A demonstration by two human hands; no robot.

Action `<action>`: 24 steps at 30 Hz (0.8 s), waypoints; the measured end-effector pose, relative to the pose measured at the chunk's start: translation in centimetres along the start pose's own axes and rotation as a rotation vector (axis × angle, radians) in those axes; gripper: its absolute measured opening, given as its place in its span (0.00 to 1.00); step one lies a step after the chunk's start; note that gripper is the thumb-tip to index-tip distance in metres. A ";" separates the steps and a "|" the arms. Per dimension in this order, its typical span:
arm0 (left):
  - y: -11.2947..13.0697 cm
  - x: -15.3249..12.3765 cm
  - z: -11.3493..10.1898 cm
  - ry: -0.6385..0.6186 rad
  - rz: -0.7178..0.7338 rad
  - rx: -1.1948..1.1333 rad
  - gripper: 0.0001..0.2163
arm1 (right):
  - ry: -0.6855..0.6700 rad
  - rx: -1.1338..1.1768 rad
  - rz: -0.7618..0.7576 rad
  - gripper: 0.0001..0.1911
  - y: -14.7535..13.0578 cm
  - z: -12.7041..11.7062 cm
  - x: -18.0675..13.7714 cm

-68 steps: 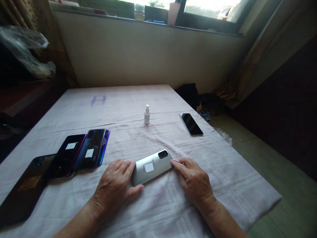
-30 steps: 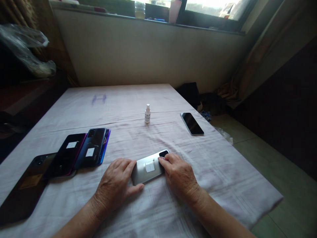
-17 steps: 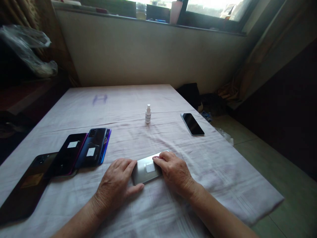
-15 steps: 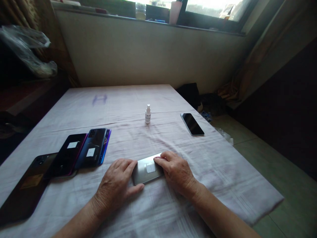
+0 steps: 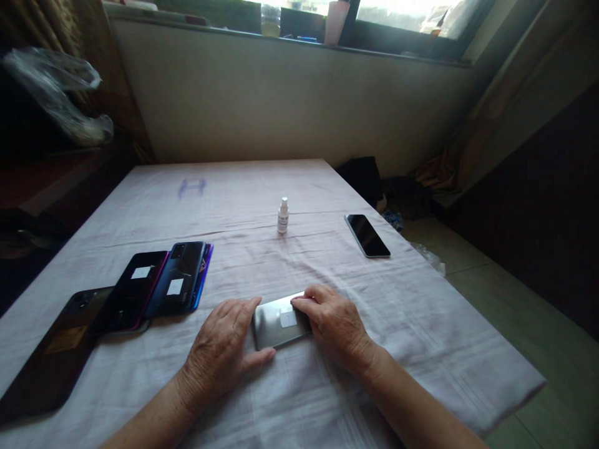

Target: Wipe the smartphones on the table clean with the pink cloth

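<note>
A silvery-grey phone (image 5: 271, 333) lies on the cloth between my hands, with a white sticker (image 5: 288, 318) on its upper face. My left hand (image 5: 224, 340) grips the phone's left end, thumb along the near edge and fingers at the far corner. Around the right end my right hand (image 5: 334, 321) is closed, its thumb and bent index finger near the far right corner. Some of its fingers are hidden. Beyond the phone a small white bottle (image 5: 282, 219) stands upright, its label too small to read.
Several phones overlap on the left, including a dark blue one (image 5: 180, 271), a black one with a purple edge (image 5: 133, 293) and a brown one (image 5: 56, 362). Another phone (image 5: 367, 236) lies near the right edge of the cloth-covered table (image 5: 421, 349). A wall (image 5: 281, 100) rises behind.
The whole view has shifted slightly, so things appear a little further right. Both hands keep their hold on the silvery-grey phone, with no clear movement of it on the cloth.
</note>
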State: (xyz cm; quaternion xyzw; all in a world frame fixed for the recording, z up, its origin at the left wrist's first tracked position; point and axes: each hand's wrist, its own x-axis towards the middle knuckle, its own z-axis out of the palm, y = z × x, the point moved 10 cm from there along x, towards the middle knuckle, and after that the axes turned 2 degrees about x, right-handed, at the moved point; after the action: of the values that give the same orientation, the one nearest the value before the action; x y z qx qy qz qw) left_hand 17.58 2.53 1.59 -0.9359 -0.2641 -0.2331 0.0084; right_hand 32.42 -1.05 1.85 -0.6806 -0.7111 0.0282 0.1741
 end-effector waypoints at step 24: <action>-1.5 0.2 1.4 -0.180 -0.038 -0.115 0.29 | 0.174 0.182 0.148 0.19 6.9 -2.1 -0.5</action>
State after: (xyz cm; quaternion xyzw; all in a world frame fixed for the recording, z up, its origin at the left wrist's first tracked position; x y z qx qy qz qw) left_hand 17.58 4.17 0.27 -0.9468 -0.2674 -0.1629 -0.0737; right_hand 39.64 -1.49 1.78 -0.7125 -0.6356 0.0463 0.2936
